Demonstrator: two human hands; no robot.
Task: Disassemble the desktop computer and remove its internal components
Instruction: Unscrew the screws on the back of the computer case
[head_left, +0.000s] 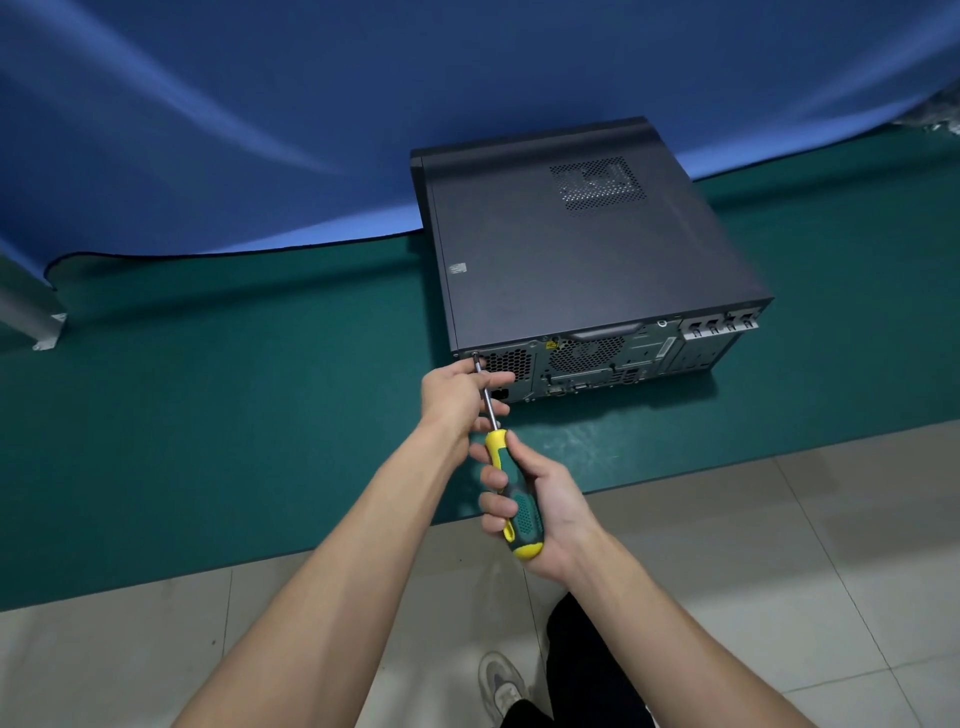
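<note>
1. PC case (587, 249) lying flat on green mat (208, 415), right of centre, rear panel facing camera, side panel on top and closed.
2. Rear panel: PSU grille at left, fan grille (584, 354) in middle, ports below, slot covers (719, 327) at right.
3. Vent patch (597, 183) on top panel near far edge; small sticker (457, 268) near left edge.
4. Screwdriver (511, 491), yellow/green handle, shaft angled up and left, tip at top-left corner of rear panel. Screw itself too small to make out.
5. Right hand (540, 504) wrapped round handle, fingers curled, butt of handle against palm.
6. Left hand (460, 397) up at shaft, fingers curled around it near tip, knuckles just beside PSU grille.
7. Both forearms bare, reaching in from bottom of frame.
8. Mat on tiled floor (779, 545); near edge of mat runs diagonally under right hand.
9. Blue sheet (260, 130) behind, draped down onto far side of mat, touching back of case.
10. Metal leg (36, 317) at far left on mat.
11. Shoe (501, 686) and dark trouser leg (587, 660) at bottom centre on tiles.
</note>
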